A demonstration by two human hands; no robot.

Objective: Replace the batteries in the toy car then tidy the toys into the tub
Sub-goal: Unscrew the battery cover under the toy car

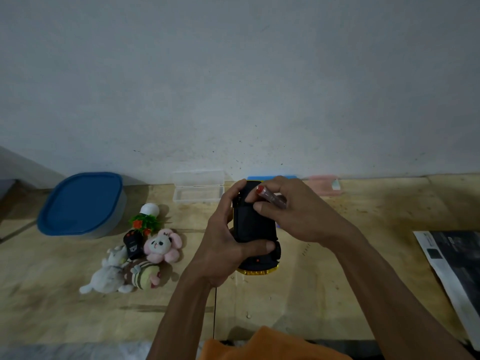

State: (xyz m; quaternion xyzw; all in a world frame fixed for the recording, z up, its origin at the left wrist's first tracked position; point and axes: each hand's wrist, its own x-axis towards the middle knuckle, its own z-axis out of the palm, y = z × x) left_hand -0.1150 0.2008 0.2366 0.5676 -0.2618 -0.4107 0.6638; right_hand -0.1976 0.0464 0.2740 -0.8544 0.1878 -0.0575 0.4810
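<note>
On the table (337, 268) — one toy car (253, 227), three plush toys (145, 263), one tub (80, 203).

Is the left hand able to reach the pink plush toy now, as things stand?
Probably not at once: the left hand grips the toy car. The pink plush toy lies uncovered on the table to its left, so the way is free once the car is put down.

Both bare forearms reach forward from the bottom edge and converge at the middle. The left hand (223, 245) is curled, palm turned inward, its thumb lying across the near side and its fingers wrapped over the far end. The right hand (293, 211) comes in from the right, fingers bent downward, its thumb and forefinger pinched together.
</note>
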